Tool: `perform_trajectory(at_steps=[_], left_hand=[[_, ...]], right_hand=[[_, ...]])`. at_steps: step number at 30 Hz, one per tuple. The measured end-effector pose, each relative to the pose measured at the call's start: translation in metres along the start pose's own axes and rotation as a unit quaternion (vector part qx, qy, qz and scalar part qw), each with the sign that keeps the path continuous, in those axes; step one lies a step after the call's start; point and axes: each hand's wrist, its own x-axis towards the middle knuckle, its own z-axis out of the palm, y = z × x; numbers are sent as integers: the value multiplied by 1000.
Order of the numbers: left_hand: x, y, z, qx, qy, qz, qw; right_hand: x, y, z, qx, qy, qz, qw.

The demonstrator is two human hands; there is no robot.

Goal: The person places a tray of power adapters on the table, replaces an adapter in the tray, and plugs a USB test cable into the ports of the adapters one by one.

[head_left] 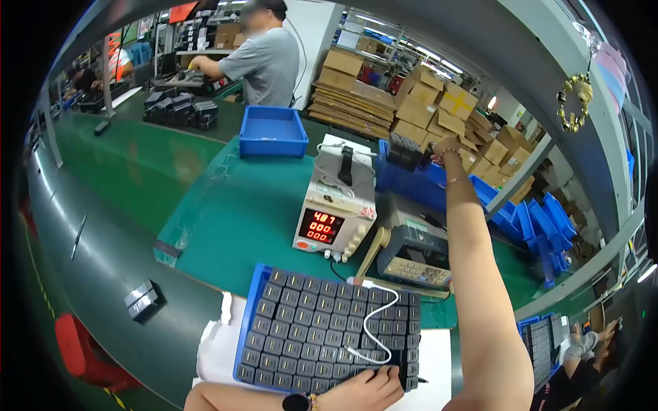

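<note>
My left hand (370, 389), with a dark watch on its wrist, rests at the lower right of a blue tray (255, 291). Its fingers lie over the rows of black USB chargers (301, 332), slightly bent. A white cable (371, 322) loops across the chargers. Stretched far forward, my right hand (447, 151) reaches to a blue bin (404, 179) behind the instruments. Its fingers are curled beside a stack of black blocks (404, 152); what they hold is too small to make out.
A power supply (332, 212) with red digits stands mid-bench, beside a keypad instrument (415, 257). A blue bin (274, 133) sits behind. A small dark pack (142, 300) lies left. A co-worker (264, 61) works at the back; another person (582, 363) is at right.
</note>
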Motion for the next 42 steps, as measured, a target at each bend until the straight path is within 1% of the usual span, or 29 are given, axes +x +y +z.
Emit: perform_trajectory(at_steps=[1, 4, 6, 7, 8, 10, 11, 12, 13, 14, 15, 16, 17, 18, 19, 20, 21, 22, 23, 24, 25, 26, 28, 30, 32, 35, 37, 40, 42], left_hand=[[0, 0, 2, 8, -3, -5, 1000], [3, 2, 4, 25, -9, -14, 1000], [5, 3, -3, 36, -12, -17, 999], [4, 2, 0, 6, -6, -14, 1000], [0, 1, 6, -14, 16, 4, 1000], [-6, 2, 23, -32, 73, 10, 997], [3, 7, 32, 50, 141, -42, 988], [6, 7, 40, 25, 152, -35, 988], [7, 11, 42, 34, 163, -47, 985], [6, 11, 44, 44, 171, -47, 983], [7, 10, 49, 33, 201, -49, 978], [10, 14, 53, 43, 186, -68, 979], [9, 14, 51, 33, 153, -69, 985], [8, 15, 48, 19, 118, -59, 991], [9, 17, 50, 17, 118, -67, 991], [9, 17, 51, 19, 117, -64, 991], [8, 16, 49, 40, 152, -70, 985], [8, 14, 47, 60, 186, -72, 978], [8, 16, 46, 61, 162, -77, 982], [9, 16, 44, 52, 154, -73, 984], [5, 16, 42, 42, 141, -67, 987], [3, 17, 40, 34, 125, -59, 990], [-6, 16, 31, 27, 107, -48, 993], [-11, 9, 25, 34, 97, -45, 994], [-10, 1, 20, 44, 78, -32, 995], [-10, 3, 11, 51, 49, -1, 997], [-7, 2, 8, 61, 28, 18, 998], [-1, -2, 12, 87, 36, 13, 995], [1, 0, 18, 83, 65, -14, 994]], right_hand=[[38, 6, 23, 91, -80, 57, 991], [19, 5, 14, 4, -118, -18, 993], [39, 23, 17, 13, -141, -57, 988], [42, 30, 13, 18, -154, -65, 986], [40, 31, 9, -7, -142, -94, 985], [25, 22, -15, -41, -13, -180, 983], [12, 7, -30, -19, 79, -227, 971], [-14, -23, -43, 38, 154, -281, 947], [-49, -60, -50, 113, 191, -340, 914], [-104, -97, -55, 186, 184, -398, 879], [-170, -130, -52, 231, 141, -463, 844], [-239, -154, -46, 233, 90, -535, 807], [-301, -168, -29, 170, 50, -662, 729], [-388, -184, -11, 102, 14, -766, 635], [-427, -196, 18, 72, -41, -847, 526], [-468, -206, 43, -5, -132, -848, 514], [-496, -218, 84, 4, -199, -842, 502], [-524, -236, 116, -66, -218, -826, 516], [-541, -247, 145, -9, -223, -815, 534], [-557, -264, 169, -35, -215, -791, 571], [-568, -273, 189, -32, -219, -779, 586], [-578, -279, 194, -90, -263, -762, 585], [-605, -280, 248, -69, -247, -765, 591], [-596, -265, 219, -150, -227, -810, 520], [-589, -268, 249, -133, -276, -821, 482], [-587, -248, 223, -103, -284, -790, 533], [-577, -235, 184, -59, -268, -784, 557], [-531, -194, 101, 42, -196, -774, 601], [-493, -148, 38, 102, -135, -748, 642]])
